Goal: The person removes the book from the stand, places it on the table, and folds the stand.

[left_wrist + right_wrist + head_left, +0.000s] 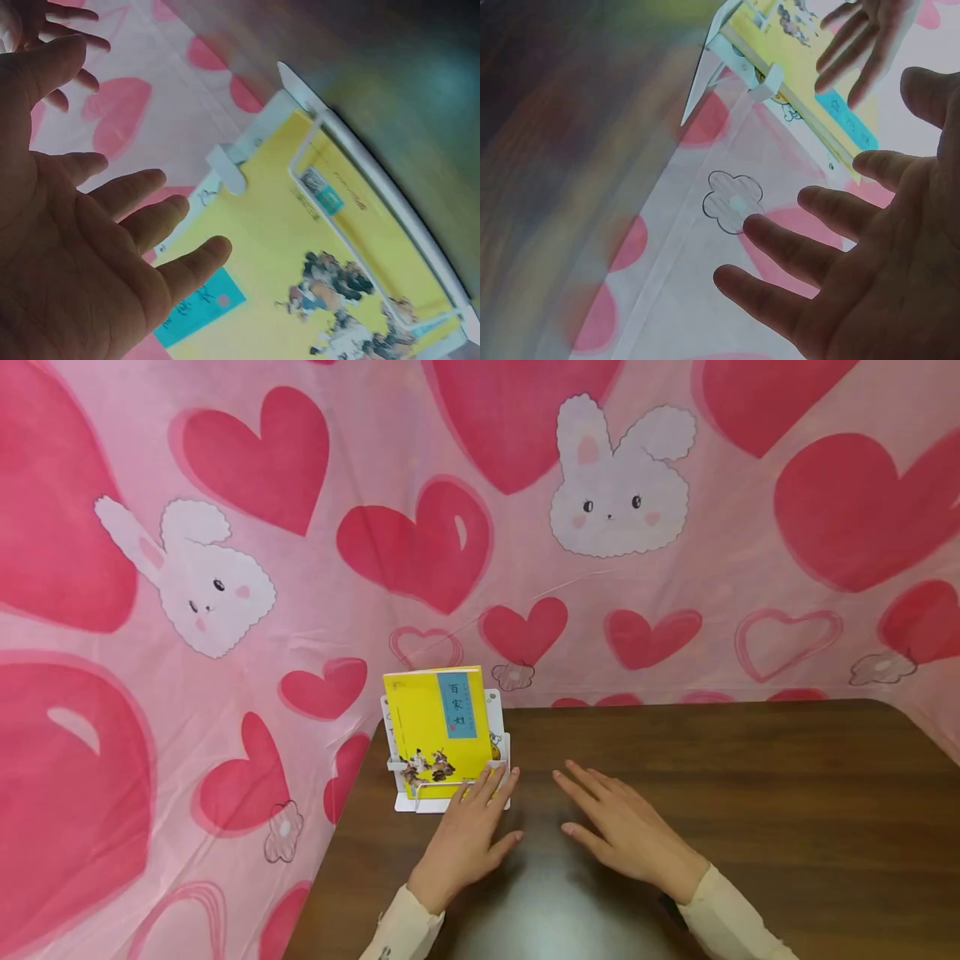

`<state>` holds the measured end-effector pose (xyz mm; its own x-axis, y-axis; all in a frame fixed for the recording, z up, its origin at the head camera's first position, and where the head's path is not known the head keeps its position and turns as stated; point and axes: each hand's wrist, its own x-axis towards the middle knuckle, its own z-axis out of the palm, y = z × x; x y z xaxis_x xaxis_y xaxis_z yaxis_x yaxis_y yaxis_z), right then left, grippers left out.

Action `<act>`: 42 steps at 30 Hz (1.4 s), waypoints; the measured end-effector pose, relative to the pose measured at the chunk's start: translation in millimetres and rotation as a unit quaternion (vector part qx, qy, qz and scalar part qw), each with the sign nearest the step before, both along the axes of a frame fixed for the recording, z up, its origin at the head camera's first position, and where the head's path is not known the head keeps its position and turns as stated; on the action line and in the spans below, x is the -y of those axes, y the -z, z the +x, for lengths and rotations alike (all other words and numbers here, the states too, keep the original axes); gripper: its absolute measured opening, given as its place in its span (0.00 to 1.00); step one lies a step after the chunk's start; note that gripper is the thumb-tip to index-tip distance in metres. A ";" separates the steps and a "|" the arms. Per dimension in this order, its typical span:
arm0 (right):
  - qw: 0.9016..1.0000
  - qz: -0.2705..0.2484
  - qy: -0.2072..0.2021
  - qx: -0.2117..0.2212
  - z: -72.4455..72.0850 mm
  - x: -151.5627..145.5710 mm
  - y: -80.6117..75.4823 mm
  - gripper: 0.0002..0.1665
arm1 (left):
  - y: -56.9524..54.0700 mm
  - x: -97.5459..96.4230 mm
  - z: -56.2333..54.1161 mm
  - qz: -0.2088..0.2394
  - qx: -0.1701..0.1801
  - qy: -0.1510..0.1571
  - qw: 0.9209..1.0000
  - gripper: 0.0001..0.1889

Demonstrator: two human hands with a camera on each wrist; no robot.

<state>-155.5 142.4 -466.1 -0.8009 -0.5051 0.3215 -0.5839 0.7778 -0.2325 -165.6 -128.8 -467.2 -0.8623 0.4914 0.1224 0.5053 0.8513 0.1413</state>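
A yellow book [435,718] with a blue title label stands upright, leaning back on a white book stand [498,743] at the table's left end. A white wire bar [352,255] and side clips [225,169] on the stand hold the book's front. My left hand [468,839], palm down with fingers spread, is in front of the stand; its fingertips overlap the book's lower right corner in the head view. To the right, my right hand [630,827] hovers over the table with fingers extended and nothing in it. Both palms look bare in the wrist views.
The dark wooden table [787,793] stretches off to the right. Behind it and along the left hangs a pink cloth [322,585] printed with hearts and rabbits. Cream sleeves [723,910] cover both forearms.
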 end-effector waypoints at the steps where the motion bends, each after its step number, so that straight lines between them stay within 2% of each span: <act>1: 1.000 -0.002 -0.002 -0.001 -0.3 1.7 -0.3 0.44 | 0.7 2.7 0.4 0.002 0.003 -0.002 1.000 0.48; 6: 1.000 -0.013 -0.016 -0.008 -4.4 10.4 -2.0 0.45 | 2.5 14.3 0.2 0.018 0.004 -0.016 1.000 0.49; 13: 0.999 -0.033 -0.016 -0.011 -10.0 22.2 -4.0 0.44 | 0.6 25.4 -3.1 0.049 -0.007 -0.027 0.998 0.48; 17: 0.999 -0.042 -0.018 0.010 -13.3 29.4 -3.5 0.45 | -1.5 32.6 -5.2 0.077 -0.027 -0.038 0.996 0.47; 21: 0.998 -0.045 -0.011 0.037 -18.0 35.7 -4.9 0.47 | -5.0 40.3 -9.2 0.111 -0.045 -0.063 0.991 0.47; 25: 0.997 -0.047 -0.003 0.058 -23.1 40.1 -7.6 0.48 | -8.3 47.3 -13.8 0.124 -0.056 -0.085 0.987 0.47; 36: 0.993 -0.068 0.006 0.092 -31.8 59.7 -13.1 0.49 | -10.3 60.0 -18.7 0.156 -0.046 -0.113 0.980 0.47; 42: 0.990 -0.091 0.010 0.110 -37.4 67.2 -13.2 0.50 | -11.5 65.9 -22.7 0.175 -0.057 -0.128 0.975 0.48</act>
<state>-192.9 75.2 -452.9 -0.8712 -0.4382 0.2214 -0.4879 0.7229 -0.4893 -188.4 -194.7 -455.7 -0.9220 0.1732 0.3463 0.3126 0.8608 0.4016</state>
